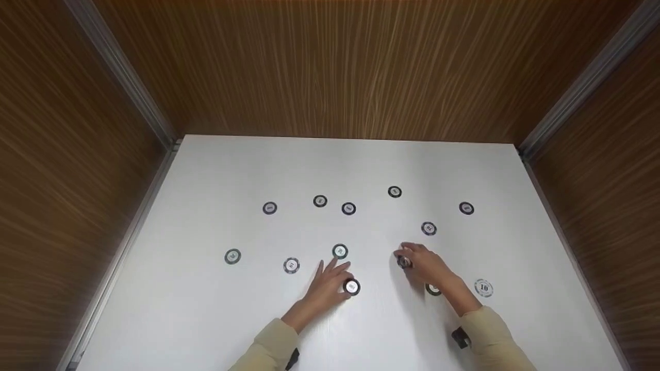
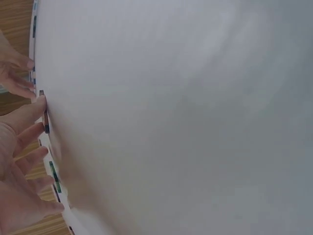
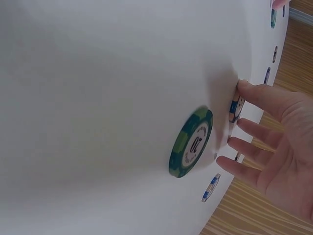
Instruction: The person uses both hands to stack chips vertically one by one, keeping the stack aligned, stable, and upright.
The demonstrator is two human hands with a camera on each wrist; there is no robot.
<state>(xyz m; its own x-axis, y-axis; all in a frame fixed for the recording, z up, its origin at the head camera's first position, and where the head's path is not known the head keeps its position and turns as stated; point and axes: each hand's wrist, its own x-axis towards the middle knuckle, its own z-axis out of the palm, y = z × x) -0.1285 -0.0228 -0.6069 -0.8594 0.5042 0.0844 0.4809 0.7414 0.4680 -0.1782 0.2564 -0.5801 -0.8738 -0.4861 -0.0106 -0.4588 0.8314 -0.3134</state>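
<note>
The left hand (image 1: pixel 326 288) pinches a dark-edged poker chip (image 1: pixel 351 287) by its rim, between thumb and index finger; the other fingers are spread. In the left wrist view this chip (image 2: pixel 45 120) appears edge-on. Just beyond those fingertips lies a green-edged chip (image 1: pixel 340 251). To the right, the right hand (image 1: pixel 427 265) has thumb and index finger on opposite edges of another poker chip (image 1: pixel 404 262), partly covered in the head view. The right wrist view shows this chip (image 3: pixel 234 108) low at the white surface. Beside that wrist lies a green chip marked 20 (image 3: pixel 192 142).
Several chips lie singly on the white table (image 1: pixel 206 309), among them a pale 10 chip (image 1: pixel 483 288) at right, a green chip (image 1: pixel 232 256) at left and a dark chip (image 1: pixel 395 191) farther back. Wood-patterned panels (image 1: pixel 330 72) enclose the back and sides.
</note>
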